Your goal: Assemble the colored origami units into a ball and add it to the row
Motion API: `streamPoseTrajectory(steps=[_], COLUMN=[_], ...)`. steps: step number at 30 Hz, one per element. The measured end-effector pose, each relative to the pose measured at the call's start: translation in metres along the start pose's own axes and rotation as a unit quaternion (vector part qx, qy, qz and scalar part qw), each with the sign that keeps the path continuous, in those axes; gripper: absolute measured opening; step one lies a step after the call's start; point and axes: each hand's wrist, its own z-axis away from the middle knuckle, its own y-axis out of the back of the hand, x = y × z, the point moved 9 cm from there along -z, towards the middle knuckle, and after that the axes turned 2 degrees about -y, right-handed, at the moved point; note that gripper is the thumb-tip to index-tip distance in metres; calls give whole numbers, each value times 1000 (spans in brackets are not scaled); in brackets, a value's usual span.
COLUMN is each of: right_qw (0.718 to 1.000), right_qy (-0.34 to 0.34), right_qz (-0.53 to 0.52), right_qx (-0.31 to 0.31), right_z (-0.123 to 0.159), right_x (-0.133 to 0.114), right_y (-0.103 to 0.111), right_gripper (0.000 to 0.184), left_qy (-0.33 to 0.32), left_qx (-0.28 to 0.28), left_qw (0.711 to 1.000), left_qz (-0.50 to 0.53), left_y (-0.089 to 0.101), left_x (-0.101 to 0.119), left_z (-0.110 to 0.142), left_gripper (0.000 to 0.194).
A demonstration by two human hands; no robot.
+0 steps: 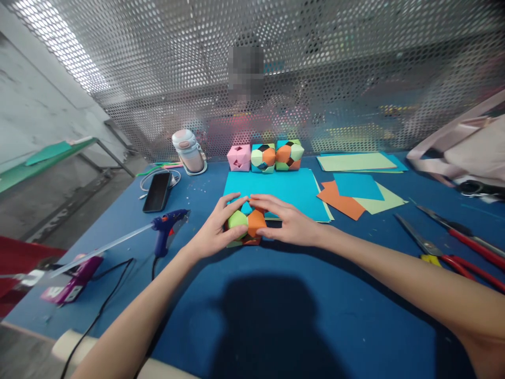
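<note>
A folded paper cube [255,220] in green, orange and blue rests on the blue table, between my two hands. My left hand [219,226] wraps its left side, thumb across the near face and fingers over the top. From the right, my right hand [290,220] grips the same cube with fingers at the top and thumb on the orange face. Parts of the cube are hidden by my fingers. Just behind it lies a stack of blue and green paper sheets [276,184]. Three finished-looking paper cubes stand farther back: a pink one [239,158] and two multicoloured ones [263,158].
At the left are a glue gun [163,226], a phone [157,192] and a bottle [189,151]. Loose orange, blue and green papers [343,202] lie to the right, near scissors [426,245]. A bag [477,142] sits at the far right. Perforated metal panel [205,95] stands behind.
</note>
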Motion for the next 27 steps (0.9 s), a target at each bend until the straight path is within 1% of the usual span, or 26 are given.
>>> streamPoseTrajectory(steps=[4, 10, 16, 19, 22, 27], right_qw=[1000, 1000, 998, 997, 997, 993], right_qy=[-5, -10, 6, 5, 4, 42], right_qz=[-5, 20, 49, 64, 69, 78], right_qx=[6, 16, 41, 39, 16, -74], right_z=[0, 0, 5, 5, 4, 5], right_x=[1, -1, -4, -3, -1, -2], right_y=[-1, -4, -8, -9, -10, -16], right_gripper=[55, 53, 50, 48, 50, 61], left_qy=[-4, -5, -3, 0, 8, 15], left_qx=[-1, 8, 10, 18, 16, 12], left_qw=[1000, 1000, 1000, 1000, 1000, 1000], left_qz=[1, 5, -14, -20, -20, -3], left_y=[0, 3, 1, 2, 2, 4], left_x=[0, -2, 1, 3, 2, -3], left_z=[-1, -1, -3, -4, -3, -2], left_gripper=[55, 55, 72, 71, 65, 63])
